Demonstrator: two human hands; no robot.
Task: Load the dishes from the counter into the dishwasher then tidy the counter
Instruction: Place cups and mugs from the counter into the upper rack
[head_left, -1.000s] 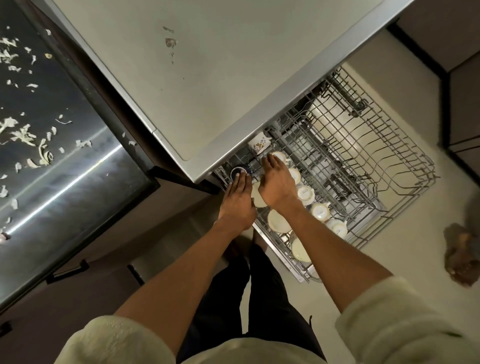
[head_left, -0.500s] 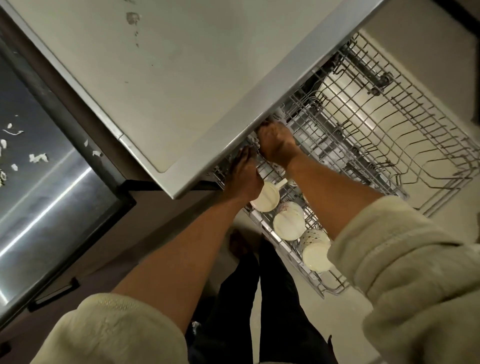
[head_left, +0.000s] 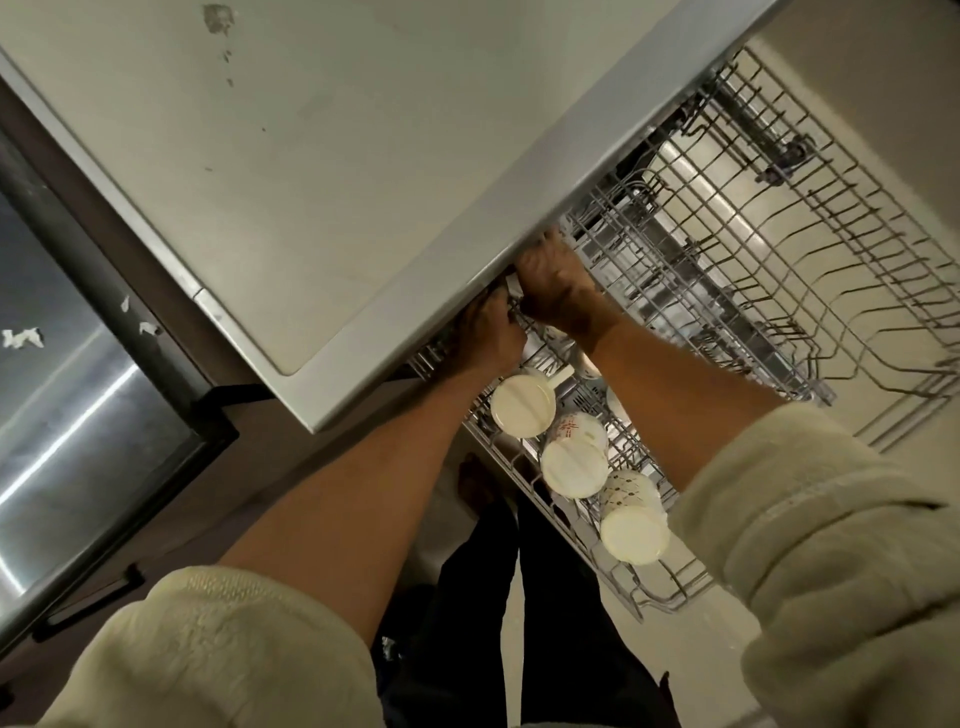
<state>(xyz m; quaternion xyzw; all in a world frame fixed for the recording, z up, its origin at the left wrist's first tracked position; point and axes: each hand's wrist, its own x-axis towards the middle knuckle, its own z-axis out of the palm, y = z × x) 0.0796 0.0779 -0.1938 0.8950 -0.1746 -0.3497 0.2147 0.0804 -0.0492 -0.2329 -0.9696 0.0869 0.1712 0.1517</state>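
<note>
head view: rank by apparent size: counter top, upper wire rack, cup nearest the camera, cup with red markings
1. counter top: fills most of the upper left.
2. upper wire rack: next, partly hidden under the counter edge.
3-4. cup nearest the camera and cup with red markings: look alike; nearness makes ranking unsure.

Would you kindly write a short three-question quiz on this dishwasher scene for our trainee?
1. True or false: the cups in the upper rack stand mouth up.
2. Where do the left hand and right hand reach? A) the rack's back end under the counter edge B) the lower rack C) the floor
3. How many upturned cup bases show in a row beside the right forearm?

Key: 1 false, they sit bottoms up. 2 A. 3 three.
</note>
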